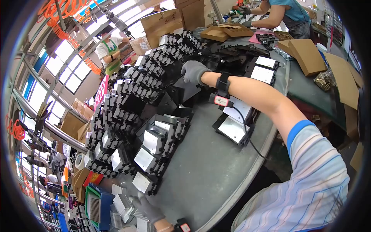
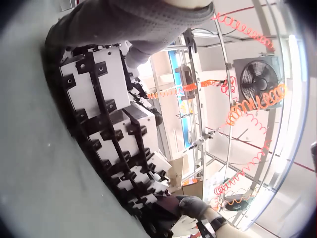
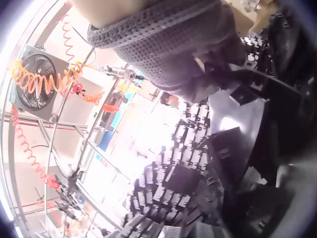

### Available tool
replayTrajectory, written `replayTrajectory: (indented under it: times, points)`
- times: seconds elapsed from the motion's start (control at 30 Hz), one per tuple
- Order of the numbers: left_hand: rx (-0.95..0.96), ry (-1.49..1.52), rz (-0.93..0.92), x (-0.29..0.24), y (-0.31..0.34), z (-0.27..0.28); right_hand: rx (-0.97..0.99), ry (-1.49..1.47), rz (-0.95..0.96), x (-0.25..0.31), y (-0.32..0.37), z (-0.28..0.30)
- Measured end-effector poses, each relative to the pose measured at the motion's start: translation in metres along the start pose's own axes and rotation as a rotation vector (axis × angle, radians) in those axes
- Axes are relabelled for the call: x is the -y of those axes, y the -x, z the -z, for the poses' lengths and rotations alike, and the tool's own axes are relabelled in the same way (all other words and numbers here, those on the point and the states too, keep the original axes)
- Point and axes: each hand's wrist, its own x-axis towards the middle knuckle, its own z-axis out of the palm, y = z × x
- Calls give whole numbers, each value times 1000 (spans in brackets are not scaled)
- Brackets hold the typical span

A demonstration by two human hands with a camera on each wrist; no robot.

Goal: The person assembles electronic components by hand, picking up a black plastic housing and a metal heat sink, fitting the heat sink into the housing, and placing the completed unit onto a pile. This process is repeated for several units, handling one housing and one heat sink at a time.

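**My gray-gloved left hand [image 1: 148, 208] is loose, and my gray-gloved right hand [image 1: 194, 72] grips a flat, dark, thin plate [image 1: 188, 89].**

At the far left, shiny silver metal pieces with thin ridges [image 1: 123, 205] sit by my left hand. Its fingers are a bit spread. I can't tell if they touch anything.

Next comes a row of silver boxy blocks with black strips [image 1: 151, 142]. Beyond it, my right fingers curl over the top of the plate, among other dark pieces. I can't see each fingertip. I think I am at the picking-up part. Moving the plate would need a firm grip and a lift up, so it won't snag.

To the right, a wide stretch of smooth gray-green table [image 1: 206, 166] gives me room. Then there are more silver blocks [image 1: 233, 129], a thin black cord [image 1: 251, 141] and the table's pale, curved edge [image 1: 253, 171].
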Motion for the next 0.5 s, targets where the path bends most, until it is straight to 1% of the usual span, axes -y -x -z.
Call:
replayTrajectory:
  times: [0.03,0.07,0.1,0.13,0.2,0.23,0.27,0.3,0.33,0.4,0.47,0.5]
  points:
    - [1,-2,-5,-19,20,0,-3,-5,-2,2,6,2]
    - [-19,49,-55,-42,47,-3,16,-22,57,2,11,3]
    - [-38,100,-102,-54,67,-9,38,-37,114,3,17,5]
    - [-34,99,-100,-52,79,-14,38,-35,110,4,25,8]
    - [203,112,-146,-48,99,-22,221,-93,141,10,42,13]
    - [206,113,-141,-45,106,-28,268,-235,92,10,50,14]
    - [320,162,-128,-41,112,-36,276,-230,91,8,59,16]
    - [428,207,-113,-39,119,-40,345,-406,103,7,68,17]
    - [410,198,-100,-41,125,-41,419,-585,117,12,81,18]
    - [758,651,180,-49,137,-49,518,-939,56,30,125,11]
    - [862,922,133,-49,138,-63,650,-916,128,49,168,-18]
    - [719,989,151,-52,141,-69,711,-921,96,56,185,-41]
